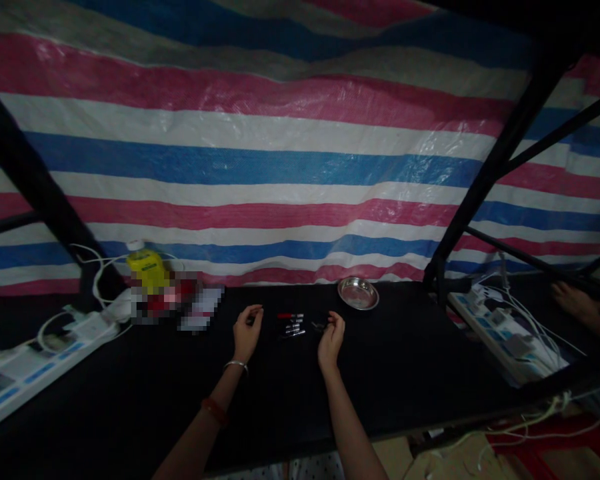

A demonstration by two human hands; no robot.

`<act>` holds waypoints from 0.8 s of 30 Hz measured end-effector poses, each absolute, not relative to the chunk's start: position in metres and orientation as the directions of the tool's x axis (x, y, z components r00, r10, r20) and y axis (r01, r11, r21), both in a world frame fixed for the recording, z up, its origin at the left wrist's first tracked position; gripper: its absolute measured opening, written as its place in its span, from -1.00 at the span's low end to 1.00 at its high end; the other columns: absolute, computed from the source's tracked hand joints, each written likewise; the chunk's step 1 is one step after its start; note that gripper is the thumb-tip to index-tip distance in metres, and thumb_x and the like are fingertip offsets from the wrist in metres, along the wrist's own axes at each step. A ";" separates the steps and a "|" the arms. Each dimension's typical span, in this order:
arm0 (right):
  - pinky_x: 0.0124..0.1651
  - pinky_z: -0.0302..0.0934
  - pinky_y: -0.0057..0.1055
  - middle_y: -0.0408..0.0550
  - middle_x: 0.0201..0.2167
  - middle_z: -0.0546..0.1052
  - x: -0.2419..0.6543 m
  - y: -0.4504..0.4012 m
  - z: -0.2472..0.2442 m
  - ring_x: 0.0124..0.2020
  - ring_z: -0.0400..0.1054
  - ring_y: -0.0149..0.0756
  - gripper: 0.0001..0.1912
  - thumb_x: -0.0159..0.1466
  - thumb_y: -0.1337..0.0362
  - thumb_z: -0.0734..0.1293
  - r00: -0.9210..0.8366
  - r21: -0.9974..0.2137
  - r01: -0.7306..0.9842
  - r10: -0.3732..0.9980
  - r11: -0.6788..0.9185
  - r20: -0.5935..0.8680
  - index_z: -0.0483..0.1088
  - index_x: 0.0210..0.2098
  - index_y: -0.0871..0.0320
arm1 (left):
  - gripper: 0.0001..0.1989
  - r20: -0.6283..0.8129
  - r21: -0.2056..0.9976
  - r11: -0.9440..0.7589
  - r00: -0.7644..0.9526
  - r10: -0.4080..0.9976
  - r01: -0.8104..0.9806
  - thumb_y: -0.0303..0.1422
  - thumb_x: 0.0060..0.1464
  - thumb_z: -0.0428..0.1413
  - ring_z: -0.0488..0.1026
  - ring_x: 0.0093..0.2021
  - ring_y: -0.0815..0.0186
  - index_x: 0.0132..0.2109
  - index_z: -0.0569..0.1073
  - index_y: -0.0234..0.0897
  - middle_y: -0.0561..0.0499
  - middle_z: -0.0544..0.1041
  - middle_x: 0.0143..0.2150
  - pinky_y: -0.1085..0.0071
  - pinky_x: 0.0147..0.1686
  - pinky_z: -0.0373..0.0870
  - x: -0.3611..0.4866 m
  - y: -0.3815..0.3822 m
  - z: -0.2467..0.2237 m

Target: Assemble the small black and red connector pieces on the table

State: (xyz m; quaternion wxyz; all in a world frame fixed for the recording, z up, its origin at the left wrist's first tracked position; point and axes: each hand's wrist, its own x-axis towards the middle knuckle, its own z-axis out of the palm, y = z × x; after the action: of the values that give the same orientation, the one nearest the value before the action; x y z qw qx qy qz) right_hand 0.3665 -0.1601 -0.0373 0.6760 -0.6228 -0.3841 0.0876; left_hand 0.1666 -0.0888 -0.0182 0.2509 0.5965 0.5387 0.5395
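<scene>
My left hand (247, 332) rests on the black tabletop, its fingers loosely curved with a dark gap between thumb and fingers; nothing shows in it. To the right, my right hand (331, 339) lies with its fingers bent inward but apart, holding nothing that I can see. Between the hands is a small group of slim tubes: a red one with a silver end (290, 315) and several dark ones with shiny silver ends (295, 328). Beside my right fingertips a thin glinting thing (318, 325) is too dark to make out.
A round metal dish (359, 293) stands behind my right hand. At the left are a yellow bottle (147, 268), a blurred patch and a power strip (40, 367) with cables. Another power strip (505, 337) lies right, near another person's hand (575, 301). Striped sheeting (260, 160) hangs behind.
</scene>
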 end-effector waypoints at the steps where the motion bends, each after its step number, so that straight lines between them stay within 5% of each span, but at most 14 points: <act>1: -0.08 0.17 -0.32 0.09 -0.21 0.34 0.366 -0.160 -0.037 -0.19 0.28 -0.28 -0.64 0.20 0.31 0.02 0.685 -0.904 0.373 0.595 0.209 0.420 0.29 -0.09 0.24 | -0.67 0.401 0.868 -0.301 -0.199 0.894 0.395 -0.16 0.03 0.01 0.43 -0.24 0.24 -0.19 0.45 -0.30 -0.07 0.50 -0.27 0.33 -0.25 0.32 0.159 -0.092 -0.015; 7: -0.11 0.23 -0.33 0.12 -0.15 0.42 0.362 -0.159 -0.037 -0.23 0.35 -0.32 -0.50 0.30 0.21 0.02 0.648 -0.917 0.325 0.651 0.232 0.395 0.06 0.19 0.24 | -0.62 0.643 0.731 -0.256 -0.511 0.570 0.633 -0.19 0.02 0.01 0.31 -0.05 0.14 -0.06 0.35 -0.33 -0.15 0.39 -0.09 0.16 -0.03 0.21 0.099 -0.109 0.006; 11: -0.13 0.27 -0.33 0.26 0.11 0.27 0.363 -0.160 -0.037 -0.25 0.39 -0.34 -0.48 0.31 0.14 0.03 0.659 -0.925 0.260 0.650 0.276 0.379 0.00 0.21 0.22 | -0.54 0.596 0.791 -0.111 -0.718 0.359 0.601 -0.24 -0.01 0.03 0.29 -0.01 0.09 0.02 0.28 -0.43 -0.24 0.32 -0.01 0.08 0.02 0.17 0.049 -0.106 0.006; 18: -0.04 0.24 -0.28 0.14 -0.13 0.47 0.385 -0.172 -0.039 -0.14 0.38 -0.23 -0.58 0.29 0.12 0.09 0.491 -0.869 0.422 0.741 0.258 0.458 0.35 -0.02 0.25 | -0.57 0.327 0.934 -0.013 -0.839 0.436 0.357 -0.33 -0.02 0.05 0.39 -0.07 0.12 0.00 0.32 -0.48 -0.23 0.41 -0.05 0.13 -0.03 0.30 -0.013 -0.073 -0.004; 24: -0.08 0.25 -0.32 0.09 -0.19 0.48 0.390 -0.176 -0.038 -0.18 0.38 -0.27 -0.58 0.31 0.18 0.07 0.367 -0.814 0.517 0.791 0.265 0.490 0.33 0.05 0.20 | -0.57 0.279 0.944 0.023 -0.836 0.472 0.328 -0.29 0.01 0.05 0.39 -0.05 0.15 -0.01 0.38 -0.47 -0.18 0.47 -0.09 0.22 0.00 0.28 -0.036 -0.047 -0.002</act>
State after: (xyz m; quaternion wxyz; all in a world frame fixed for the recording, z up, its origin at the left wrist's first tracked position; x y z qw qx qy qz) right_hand 0.3901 -0.1755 -0.0377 0.5743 -0.5945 -0.5500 0.1194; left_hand -0.0357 -0.0469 -0.0021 0.0562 0.2807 0.7128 0.6403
